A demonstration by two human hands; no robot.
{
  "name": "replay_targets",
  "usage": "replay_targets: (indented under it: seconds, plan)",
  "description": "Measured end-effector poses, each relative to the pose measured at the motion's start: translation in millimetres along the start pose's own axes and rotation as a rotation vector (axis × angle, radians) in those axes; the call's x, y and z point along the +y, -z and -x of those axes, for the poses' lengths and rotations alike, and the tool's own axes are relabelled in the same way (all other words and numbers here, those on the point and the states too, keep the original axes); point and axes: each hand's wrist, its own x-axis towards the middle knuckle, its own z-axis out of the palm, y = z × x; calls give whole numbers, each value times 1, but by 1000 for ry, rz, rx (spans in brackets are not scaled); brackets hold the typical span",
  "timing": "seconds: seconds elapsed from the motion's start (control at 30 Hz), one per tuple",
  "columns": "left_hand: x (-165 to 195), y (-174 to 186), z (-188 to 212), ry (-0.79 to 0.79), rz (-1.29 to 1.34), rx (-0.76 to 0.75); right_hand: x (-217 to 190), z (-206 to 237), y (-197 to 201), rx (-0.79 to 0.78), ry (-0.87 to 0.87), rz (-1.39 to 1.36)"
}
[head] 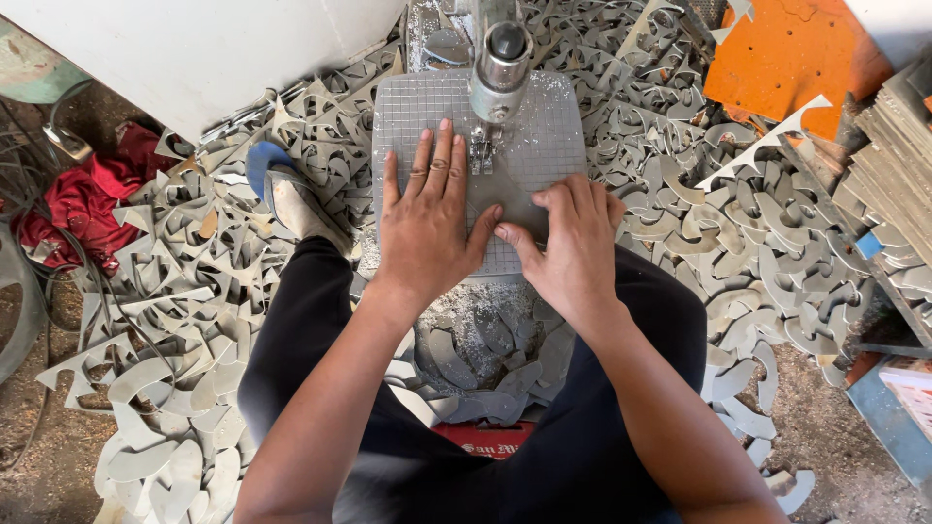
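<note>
Fingers (435,160) of left hand (427,228) spread wide and flat, pressing grey sheet (510,199) down onto gridded saw table (544,126); presumably to stop it lifting or chattering at the blade. Right hand (573,243) lay just beside, near edge of same sheet nipped narrowly between thumb and forefinger, thumbs almost touching, probably for steering.

Nearest, between dark-trousered knees: small grey cut pieces (481,354) and pale dust fallen under table's near edge. Left of table, blue sandal (282,189) resting on scrap. Further out, on both sides, heaps of grey offcuts (757,243), curved and hooked, left where dropped. Far left, red cloth (92,199) bunched among cables. Beyond fingertips, saw head (500,58) with blade just meeting sheet. Far right, orange board (786,58) above stacked grey sheets (898,165).
</note>
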Motion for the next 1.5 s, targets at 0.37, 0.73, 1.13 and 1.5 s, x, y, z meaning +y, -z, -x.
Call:
replay_targets:
  seconds: [0.37,0.73,1.13,1.5]
  plan:
    - [-8,-2,-3,-19,13,-39,-3,-3,-4,-23,-1,3]
    - [-19,-3,-12,-53,22,-82,-4,-8,-9,-11,8,22]
    - [-27,-3,-18,-61,52,-120,-9,-9,-13,22,5,26]
    - [-30,-8,-21,-68,51,-109,-12,-11,-17,40,-9,65]
